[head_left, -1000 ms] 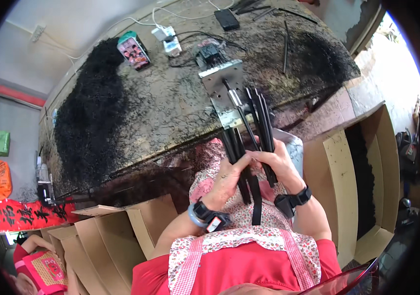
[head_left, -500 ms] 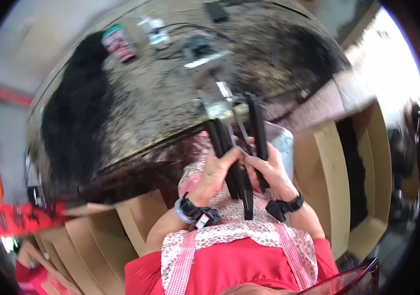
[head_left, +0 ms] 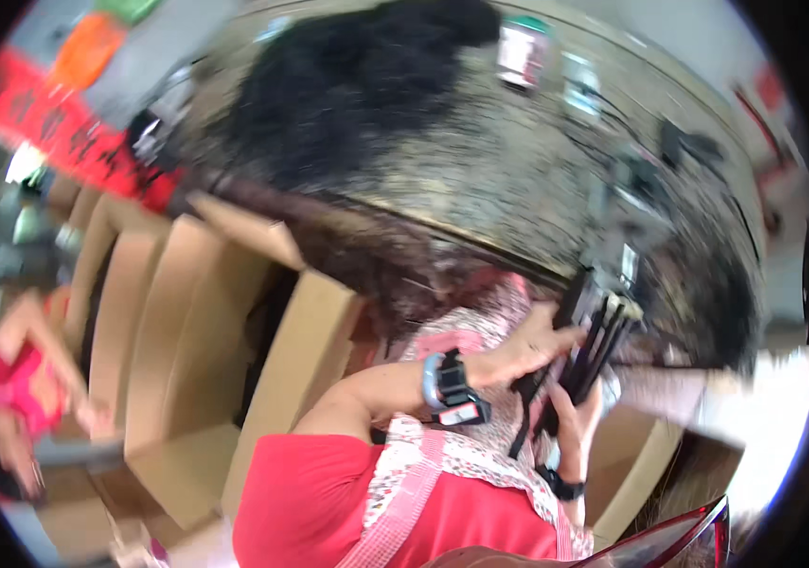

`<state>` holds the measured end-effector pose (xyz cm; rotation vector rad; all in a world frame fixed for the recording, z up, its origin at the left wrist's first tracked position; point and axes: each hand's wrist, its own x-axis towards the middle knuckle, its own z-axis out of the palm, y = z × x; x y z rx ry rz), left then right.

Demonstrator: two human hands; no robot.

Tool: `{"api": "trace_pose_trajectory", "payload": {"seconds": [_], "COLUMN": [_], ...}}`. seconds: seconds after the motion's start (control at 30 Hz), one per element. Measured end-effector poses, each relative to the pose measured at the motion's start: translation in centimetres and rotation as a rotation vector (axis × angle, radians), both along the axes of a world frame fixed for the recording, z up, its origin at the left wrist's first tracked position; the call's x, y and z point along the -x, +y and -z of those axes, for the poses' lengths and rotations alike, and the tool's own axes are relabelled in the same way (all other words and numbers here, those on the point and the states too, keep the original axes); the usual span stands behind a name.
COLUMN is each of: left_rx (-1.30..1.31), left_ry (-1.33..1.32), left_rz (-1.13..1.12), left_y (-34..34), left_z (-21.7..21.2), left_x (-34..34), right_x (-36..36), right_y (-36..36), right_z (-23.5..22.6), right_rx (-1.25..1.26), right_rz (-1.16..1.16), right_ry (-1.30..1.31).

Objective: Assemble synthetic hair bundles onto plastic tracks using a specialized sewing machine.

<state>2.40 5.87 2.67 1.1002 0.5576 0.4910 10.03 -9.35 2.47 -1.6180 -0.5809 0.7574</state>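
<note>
Picture motion-blurred; finishes read roughly.

Bundle of black rods [head_left: 594,346]: hard, smooth, matt to slightly sheeny, plastic or painted metal, cannot tell which.
Left hand [head_left: 518,350] and right hand [head_left: 570,417] bare skin on rods.
Wristband [head_left: 452,388] on left wrist: matt black strap, pale smooth plastic piece.
Apron [head_left: 461,473]: cloth, printed, matt, over red cloth top.
Table [head_left: 518,180]: rough, mottled grey-brown, dull.
Black heap [head_left: 347,85] far left on table: fuzzy, fibrous, matt.
Boxes [head_left: 186,350] at left: brown cardboard, matt.
</note>
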Motion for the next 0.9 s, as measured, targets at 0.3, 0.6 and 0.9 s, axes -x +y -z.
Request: {"api": "trace_pose_trajectory", "payload": {"seconds": [0.3,0.6,0.9], "left_rx": [0.06,0.214,0.065], "left_ry": [0.132,0.176,0.255], "left_rz": [0.217,0.156,0.125], "left_y": [-2.6,-1.7,-4.2], "left_z": [0.1,0.8,0.5], "left_x": [-3.4,-6.8,-4.3], "right_x": [-0.5,-3.8,-2.9], "right_y": [-1.4,-0.2,-1.4], "right_z": [-3.1,-1.7,-2.1], "right_rx": [-0.096,-0.035,0.049], "right_rz": [0.225,0.153,0.143], "right_ry": [0.401,0.356,0.278]}}
